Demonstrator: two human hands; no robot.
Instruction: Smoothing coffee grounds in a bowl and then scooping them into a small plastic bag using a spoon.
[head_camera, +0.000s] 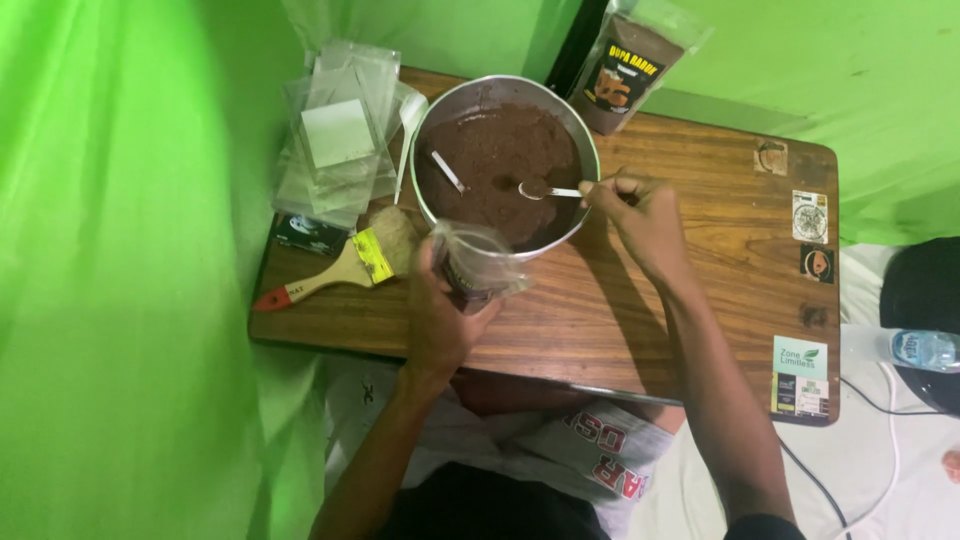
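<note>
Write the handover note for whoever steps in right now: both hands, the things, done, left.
Left hand: holds an open clear pouch at the near rim of the metal bowl.
Right hand: holds a spoon over the brown powder in the bowl.
Done: one filled pouch stands behind the bowl.
Left: the held pouch looks unfilled; empty pouches are stacked at left.

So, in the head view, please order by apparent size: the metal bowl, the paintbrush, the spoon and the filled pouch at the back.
1. Metal bowl, clearly largest.
2. Paintbrush and filled pouch: the brush looks longer, the pouch wider, and the pouch lies farther away, so I cannot rank them.
3. Spoon in the right hand, smallest.
</note>
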